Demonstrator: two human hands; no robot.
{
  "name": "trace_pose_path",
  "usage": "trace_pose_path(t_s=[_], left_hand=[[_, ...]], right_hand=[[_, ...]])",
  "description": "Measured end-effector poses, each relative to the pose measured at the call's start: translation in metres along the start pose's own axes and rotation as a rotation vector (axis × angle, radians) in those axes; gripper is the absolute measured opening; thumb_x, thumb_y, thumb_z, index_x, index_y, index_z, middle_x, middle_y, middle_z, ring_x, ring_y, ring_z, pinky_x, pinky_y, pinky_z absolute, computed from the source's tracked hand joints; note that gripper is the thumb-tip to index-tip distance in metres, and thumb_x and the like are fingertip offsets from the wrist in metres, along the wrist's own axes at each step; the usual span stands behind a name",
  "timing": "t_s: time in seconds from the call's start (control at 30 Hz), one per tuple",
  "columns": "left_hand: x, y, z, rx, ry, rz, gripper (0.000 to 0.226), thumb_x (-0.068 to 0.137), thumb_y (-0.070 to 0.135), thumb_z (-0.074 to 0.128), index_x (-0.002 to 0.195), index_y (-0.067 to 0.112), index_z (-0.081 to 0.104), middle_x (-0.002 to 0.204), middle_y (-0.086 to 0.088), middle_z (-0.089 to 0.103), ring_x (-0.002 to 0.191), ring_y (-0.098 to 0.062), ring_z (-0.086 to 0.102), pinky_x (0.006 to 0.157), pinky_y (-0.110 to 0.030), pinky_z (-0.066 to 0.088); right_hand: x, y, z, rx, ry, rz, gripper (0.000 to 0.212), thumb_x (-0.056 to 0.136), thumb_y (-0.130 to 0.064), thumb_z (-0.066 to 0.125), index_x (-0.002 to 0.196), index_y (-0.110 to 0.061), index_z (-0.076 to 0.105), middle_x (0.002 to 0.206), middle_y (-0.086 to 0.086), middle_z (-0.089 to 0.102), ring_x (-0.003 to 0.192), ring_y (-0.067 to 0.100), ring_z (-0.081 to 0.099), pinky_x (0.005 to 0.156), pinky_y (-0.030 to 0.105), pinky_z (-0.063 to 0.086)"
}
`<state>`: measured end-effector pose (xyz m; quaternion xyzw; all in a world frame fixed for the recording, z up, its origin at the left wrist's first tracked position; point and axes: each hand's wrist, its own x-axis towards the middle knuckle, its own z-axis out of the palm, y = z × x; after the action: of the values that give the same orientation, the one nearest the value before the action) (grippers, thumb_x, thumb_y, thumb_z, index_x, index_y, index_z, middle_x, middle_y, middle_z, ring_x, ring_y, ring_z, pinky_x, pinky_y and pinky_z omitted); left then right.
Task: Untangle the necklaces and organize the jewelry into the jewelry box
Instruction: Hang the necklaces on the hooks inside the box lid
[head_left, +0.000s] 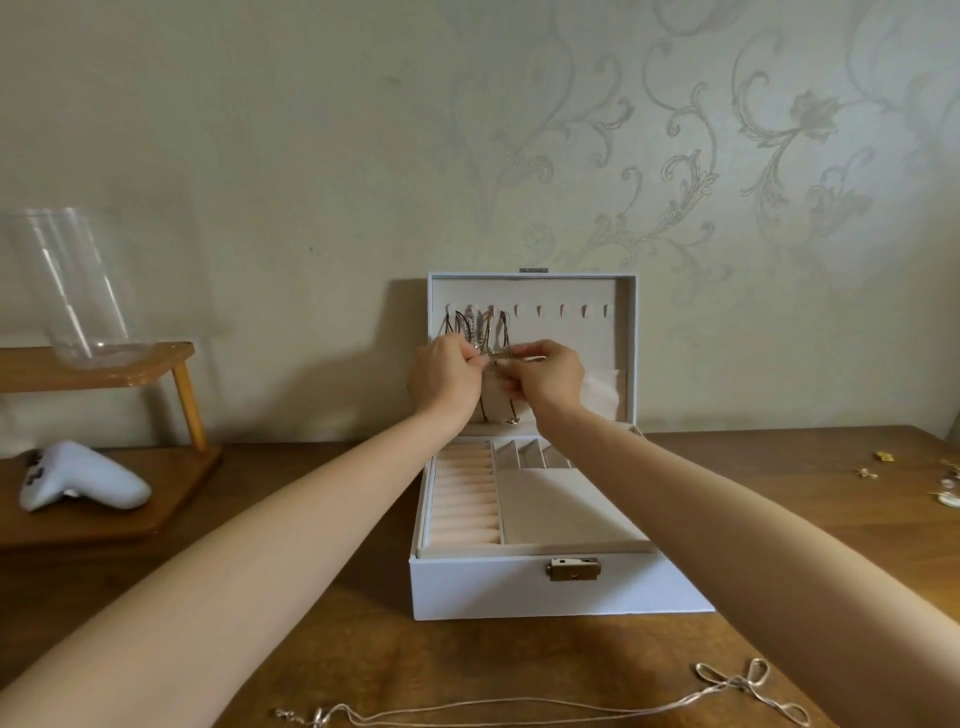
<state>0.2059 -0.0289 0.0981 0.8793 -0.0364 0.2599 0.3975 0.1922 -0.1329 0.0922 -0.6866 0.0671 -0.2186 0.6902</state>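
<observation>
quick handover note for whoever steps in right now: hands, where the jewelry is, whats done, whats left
Hands: left hand and right hand both pinch a necklace in front of the open lid of the jewelry box.
Done: hung necklaces are on the lid's left hooks.
Left: a long chain lies loose on the table near its front edge, and small pieces lie at the far right. The ring rolls and the other compartments hold nothing.
</observation>
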Motion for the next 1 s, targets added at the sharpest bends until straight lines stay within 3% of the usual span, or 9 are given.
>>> trace_pose_path(t_s=[0.2,0.4,0.53,0.63,0.73,0.83,0.9,1.0], left_hand=[[-0.010,-0.001,-0.003,0.054,-0.025,0.015,0.022,0.089,0.021,0.063,0.072,0.009,0.069,0.085,-0.005,0.071,0.087,-0.025,0.063,0.070,-0.034,0.051],[-0.011,-0.002,-0.007,0.049,-0.052,0.029,0.022,0.088,0.016,0.061,0.070,0.007,0.069,0.086,-0.003,0.071,0.086,-0.023,0.063,0.067,-0.031,0.050],[-0.020,-0.003,-0.003,0.128,-0.118,0.117,0.016,0.089,0.016,0.059,0.079,0.011,0.070,0.088,-0.006,0.070,0.090,-0.025,0.063,0.075,-0.037,0.053],[-0.030,-0.005,-0.002,0.315,-0.163,0.233,0.017,0.092,0.023,0.055,0.102,0.018,0.067,0.103,-0.005,0.066,0.097,-0.027,0.061,0.077,-0.034,0.050],[-0.035,-0.009,-0.004,0.376,-0.164,0.333,0.020,0.093,0.030,0.052,0.106,0.022,0.066,0.104,-0.003,0.068,0.097,-0.026,0.061,0.074,-0.033,0.047],[-0.035,-0.013,-0.008,0.287,-0.083,0.385,0.017,0.092,0.031,0.051,0.097,0.022,0.064,0.094,0.003,0.067,0.089,-0.020,0.061,0.070,-0.030,0.046],[-0.032,-0.016,-0.009,0.144,0.005,0.403,0.009,0.090,0.019,0.051,0.091,0.015,0.058,0.091,0.000,0.064,0.085,-0.020,0.059,0.069,-0.033,0.047],[-0.028,-0.015,-0.011,0.114,-0.027,0.307,0.014,0.090,0.006,0.045,0.099,0.006,0.055,0.101,-0.009,0.062,0.096,-0.026,0.058,0.077,-0.035,0.046]], right_hand=[[-0.004,0.008,-0.003,-0.037,0.021,-0.003,0.002,0.085,0.001,0.065,0.086,0.001,0.064,0.062,0.010,0.060,0.045,0.014,0.055,0.042,0.016,0.047],[0.000,0.009,-0.005,-0.041,0.005,-0.016,0.008,0.083,0.004,0.067,0.077,-0.001,0.062,0.060,0.012,0.059,0.033,0.004,0.051,0.041,0.016,0.048],[-0.005,0.008,-0.005,-0.027,-0.081,0.044,0.010,0.087,-0.009,0.066,0.081,-0.001,0.065,0.063,0.012,0.063,0.036,0.009,0.054,0.038,0.019,0.046],[-0.011,0.005,-0.005,-0.040,-0.168,0.094,0.025,0.088,-0.021,0.065,0.071,-0.003,0.066,0.057,0.005,0.063,0.035,0.007,0.053,0.035,0.014,0.038],[-0.011,0.004,-0.009,-0.113,-0.219,0.118,0.027,0.087,-0.015,0.066,0.062,-0.007,0.061,0.053,0.005,0.056,0.041,0.011,0.048,0.034,0.013,0.034],[-0.010,0.005,-0.015,-0.104,-0.255,0.152,0.013,0.086,-0.009,0.065,0.073,-0.006,0.063,0.058,0.007,0.056,0.043,0.011,0.052,0.038,0.016,0.041],[-0.010,0.007,-0.017,-0.070,-0.265,0.176,0.005,0.085,-0.003,0.065,0.088,0.000,0.064,0.064,0.008,0.062,0.047,0.012,0.058,0.041,0.017,0.047],[-0.010,0.013,-0.016,-0.116,-0.222,0.185,0.018,0.083,0.001,0.065,0.101,0.004,0.064,0.068,0.012,0.063,0.043,0.014,0.057,0.041,0.021,0.050]])
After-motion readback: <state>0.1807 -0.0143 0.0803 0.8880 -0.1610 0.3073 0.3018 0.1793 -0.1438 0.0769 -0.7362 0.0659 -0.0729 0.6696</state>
